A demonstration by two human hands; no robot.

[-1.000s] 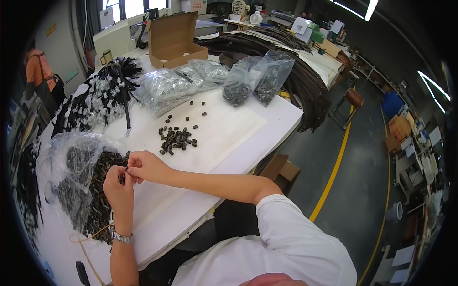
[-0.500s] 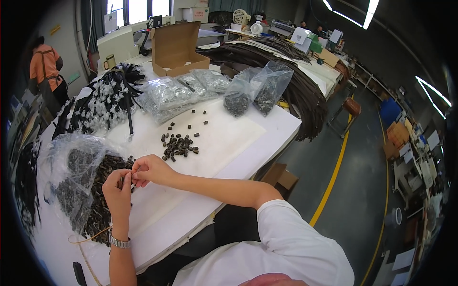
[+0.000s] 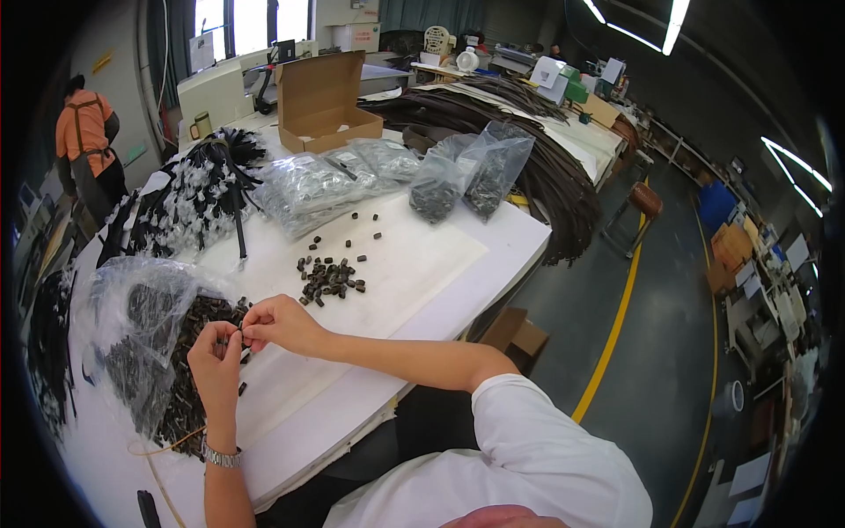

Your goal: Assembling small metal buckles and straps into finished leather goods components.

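My left hand and my right hand meet fingertip to fingertip over the right edge of a heap of small dark brown pieces. Both are closed in a pinch; whatever sits between the fingertips is too small to make out. The heap spills from a clear plastic bag lying on its side, left of my left hand. Beyond my right hand, a loose group of similar short dark pieces lies scattered on the white tabletop. One stray dark piece rests beside my left wrist.
Filled clear bags and two bags of dark pieces line the far side, before an open cardboard box. Bundled dark straps lie far left, more straps far right. A person in orange stands at left.
My hands stay pinched together, with the fingers slightly shifted. The view has tilted a little. The stray dark piece beside my left wrist now shows more clearly.
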